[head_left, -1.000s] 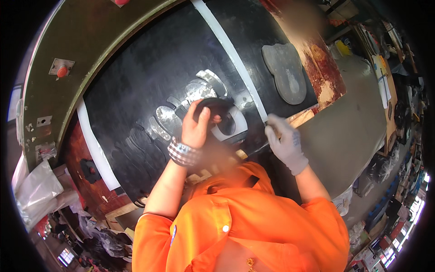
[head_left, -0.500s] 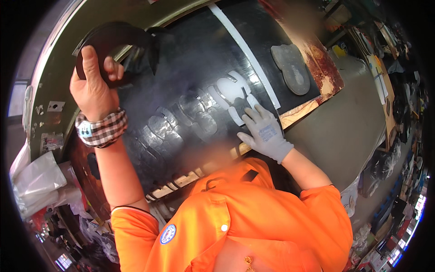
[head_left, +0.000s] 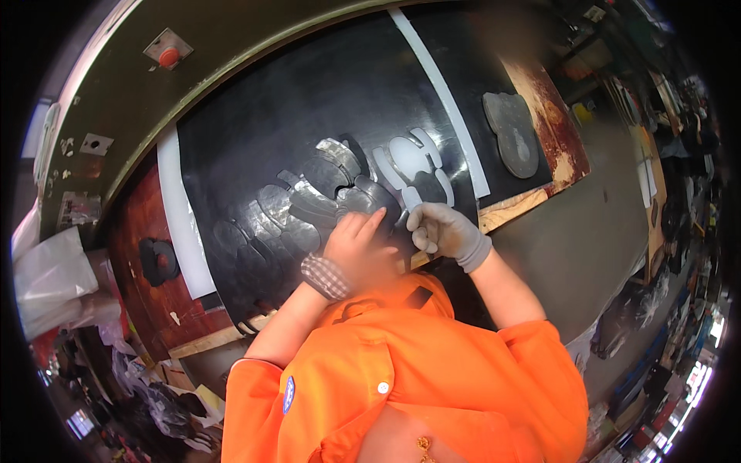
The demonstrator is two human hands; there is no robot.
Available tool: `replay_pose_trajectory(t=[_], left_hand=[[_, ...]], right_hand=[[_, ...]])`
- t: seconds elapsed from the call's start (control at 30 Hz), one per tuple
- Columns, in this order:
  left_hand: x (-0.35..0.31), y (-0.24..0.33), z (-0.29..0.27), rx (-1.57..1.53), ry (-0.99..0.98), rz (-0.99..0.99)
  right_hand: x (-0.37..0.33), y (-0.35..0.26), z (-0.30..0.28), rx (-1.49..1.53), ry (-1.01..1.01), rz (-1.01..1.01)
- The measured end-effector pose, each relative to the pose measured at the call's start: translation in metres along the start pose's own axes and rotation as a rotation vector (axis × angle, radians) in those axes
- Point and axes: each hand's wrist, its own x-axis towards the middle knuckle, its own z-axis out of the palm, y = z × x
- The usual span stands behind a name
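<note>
My left hand, bare with a checkered band at the wrist, is low over a black sheet. Its index finger is stretched out, with thumb and fingers apart, next to dark curved cut pieces by the fingertips. Whether it touches them is hard to tell. My right hand, in a grey glove, is just to the right with its fingers curled in. What lies inside them, if anything, is hidden. Beyond it, white curved openings surround a white oval. Shiny black cut pieces lie loosely to the left.
A grey sole-shaped plate lies on the right. White strips cross the bench on both sides. A dark ring-like piece rests on the reddish board at left. A red button sits on the green machine beam along the far side.
My left hand has come down from the upper left to the middle and no longer holds the black curved piece. My right hand has drawn back slightly and curled its fingers. The red button is uncovered.
</note>
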Motion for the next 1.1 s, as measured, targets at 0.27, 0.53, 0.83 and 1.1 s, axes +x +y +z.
replay_pose_trajectory(t=[0.27, 0.53, 0.83, 1.1], left_hand=[[0.02, -0.017, -0.009, -0.772, 0.305, -0.596], [0.078, -0.036, -0.141, -1.055, 0.921, -0.575], [0.061, -0.028, -0.268, -0.449, 0.764, -0.137], [-0.057, -0.036, -0.087, 0.177, 0.021, 0.169]], right_hand=[[0.007, 0.021, 0.067, -1.386, 0.57, -0.768], [0.024, 0.046, 0.08, -2.078, 0.294, -0.234], [0.019, 0.035, 0.098, -1.696, 0.25, -0.418], [0.049, 0.027, 0.088, -0.313, 0.076, 0.271]])
